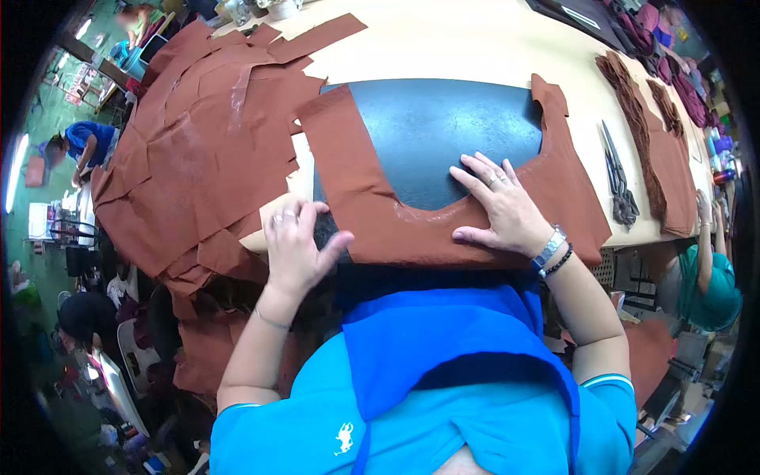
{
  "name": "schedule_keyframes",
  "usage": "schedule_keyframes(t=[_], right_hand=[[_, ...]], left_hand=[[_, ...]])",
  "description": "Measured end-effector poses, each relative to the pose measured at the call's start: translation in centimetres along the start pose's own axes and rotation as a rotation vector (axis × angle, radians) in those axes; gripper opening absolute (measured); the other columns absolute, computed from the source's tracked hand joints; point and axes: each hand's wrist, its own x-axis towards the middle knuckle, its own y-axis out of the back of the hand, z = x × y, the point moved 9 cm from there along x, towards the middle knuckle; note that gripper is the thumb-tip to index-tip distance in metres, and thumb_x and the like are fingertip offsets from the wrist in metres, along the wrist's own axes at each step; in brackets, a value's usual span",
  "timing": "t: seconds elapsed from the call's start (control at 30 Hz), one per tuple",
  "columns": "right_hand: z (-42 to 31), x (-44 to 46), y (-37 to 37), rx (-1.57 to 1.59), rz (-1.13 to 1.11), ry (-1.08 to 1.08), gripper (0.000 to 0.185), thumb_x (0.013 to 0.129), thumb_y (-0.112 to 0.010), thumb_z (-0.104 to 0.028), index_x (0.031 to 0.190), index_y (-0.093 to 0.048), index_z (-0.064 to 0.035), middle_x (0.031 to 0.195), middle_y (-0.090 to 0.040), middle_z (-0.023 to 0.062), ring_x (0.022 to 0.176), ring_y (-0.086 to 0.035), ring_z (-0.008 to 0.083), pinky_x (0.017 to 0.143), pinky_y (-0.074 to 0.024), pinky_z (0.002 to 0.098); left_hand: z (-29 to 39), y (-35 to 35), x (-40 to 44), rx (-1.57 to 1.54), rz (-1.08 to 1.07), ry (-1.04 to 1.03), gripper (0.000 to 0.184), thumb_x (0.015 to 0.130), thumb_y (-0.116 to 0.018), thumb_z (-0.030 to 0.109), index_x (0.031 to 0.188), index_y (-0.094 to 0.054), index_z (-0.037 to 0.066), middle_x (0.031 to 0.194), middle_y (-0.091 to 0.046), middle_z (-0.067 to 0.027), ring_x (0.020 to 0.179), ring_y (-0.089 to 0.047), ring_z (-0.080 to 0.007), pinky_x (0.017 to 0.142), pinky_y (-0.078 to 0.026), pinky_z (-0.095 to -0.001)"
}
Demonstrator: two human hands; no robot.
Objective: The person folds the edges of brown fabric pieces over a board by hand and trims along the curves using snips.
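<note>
A reddish-brown fabric piece (431, 237) with a deep curved cut-out lies over a dark, smooth board (443, 127) at the table's near edge. On the right, my right hand (503, 206) rests with fingers spread, its fingertips over the board and its palm and thumb on the fabric. My left hand (297, 241) is just off the fabric's left edge, thumb apart and fingers partly curled, with no object visible in it. Further left spreads a big pile of brown fabric pieces (198, 150).
Dark-handled scissors (617, 178) lie to the right on the pale tabletop (443, 39). Beyond them is folded brown fabric (661, 158). A person in a green top (711, 289) stands at the right edge; another in blue (89, 142) is at far left.
</note>
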Motion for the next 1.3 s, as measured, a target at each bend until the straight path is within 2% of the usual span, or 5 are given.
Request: schedule_keyframes(t=[0.27,0.67,1.03,1.17,1.3], right_hand=[[0.2,2.0,-1.9,-0.006,0.063,-0.224,0.082,0.089,-0.06,-0.058,0.152,-0.033,-0.0135,0.156,-0.03,0.0207,0.148,-0.019,0.0399,0.117,-0.0105,0.0623],[5.6,5.7,3.0,0.384,0.36,-0.12,0.059,0.094,-0.065,-0.022,0.146,-0.042,-0.0064,0.142,-0.051,0.0178,0.129,-0.05,0.0294,0.111,-0.0344,0.0393],[9.4,5.3,-0.6,0.243,0.286,-0.217,0.065,0.093,-0.067,-0.021,0.151,-0.037,-0.0174,0.14,-0.055,0.011,0.135,-0.047,0.026,0.117,-0.0178,0.0543],[9.3,5.5,-0.7,0.213,0.263,-0.219,0.064,0.094,-0.067,-0.02,0.151,-0.037,-0.0147,0.141,-0.054,0.0125,0.135,-0.046,0.0267,0.117,-0.0212,0.0497],[8.8,5.3,-0.3,0.237,0.309,-0.163,0.065,0.091,-0.07,-0.016,0.148,-0.041,-0.0078,0.135,-0.056,0.0165,0.128,-0.051,0.028,0.112,-0.0306,0.0416]], left_hand=[[3.9,-0.3,-0.6,-0.127,0.101,0.034,0.031,0.09,-0.071,0.027,0.107,-0.062,0.003,0.109,-0.061,-0.0101,0.107,-0.056,-0.0233,0.097,-0.041,-0.0395],[-28.3,6.2,-12.7,-2.335,0.652,0.671,0.052,0.103,-0.044,0.038,0.137,-0.052,0.0,0.139,-0.056,-0.011,0.122,-0.057,-0.0245,0.108,-0.042,-0.0385],[-23.4,40.7,-44.2,-0.156,1.997,0.805,0.048,0.1,-0.039,0.033,0.118,-0.056,-0.008,0.122,-0.061,-0.024,0.113,-0.061,-0.0394,0.095,-0.051,-0.055],[-22.5,42.2,-40.0,0.781,1.27,1.045,0.052,0.102,-0.04,0.036,0.108,-0.054,-0.013,0.111,-0.061,-0.0335,0.105,-0.061,-0.0438,0.094,-0.046,-0.0492],[-32.2,29.2,-35.0,0.519,0.942,0.899,0.054,0.103,-0.042,0.043,0.111,-0.052,-0.01,0.114,-0.058,-0.0357,0.107,-0.057,-0.0494,0.092,-0.042,-0.0513]])
